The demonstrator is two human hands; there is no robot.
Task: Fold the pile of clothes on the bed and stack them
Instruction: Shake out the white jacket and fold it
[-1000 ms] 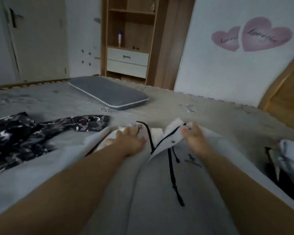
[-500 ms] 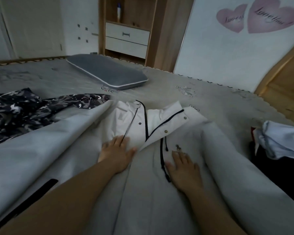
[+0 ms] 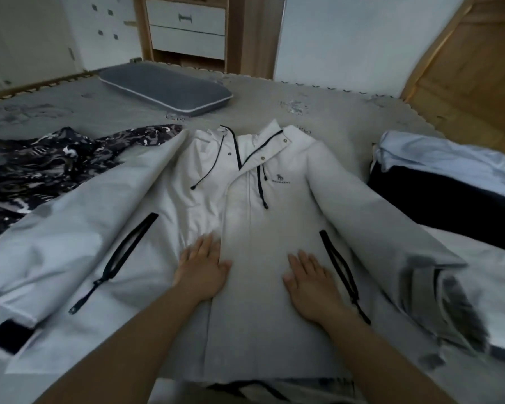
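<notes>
White jacket (image 3: 274,205) lies front-up, sleeves spread, both hands (image 3: 201,269) (image 3: 309,282) pressing flat.

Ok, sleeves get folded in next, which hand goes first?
Probably left. The left hand lies flat on the white zip-up jacket beside its left sleeve, which sprawls wider. The right hand, also flat, could follow with the right sleeve.

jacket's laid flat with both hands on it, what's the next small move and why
Probably fold a sleeve in: reach the left hand out to the left sleeve and bring it across the chest. The jacket lies front up and looks smooth, both palms rest flat on it, the right hand too, and both sleeves are spread out to the sides, so the body seems ready for folding.
</notes>
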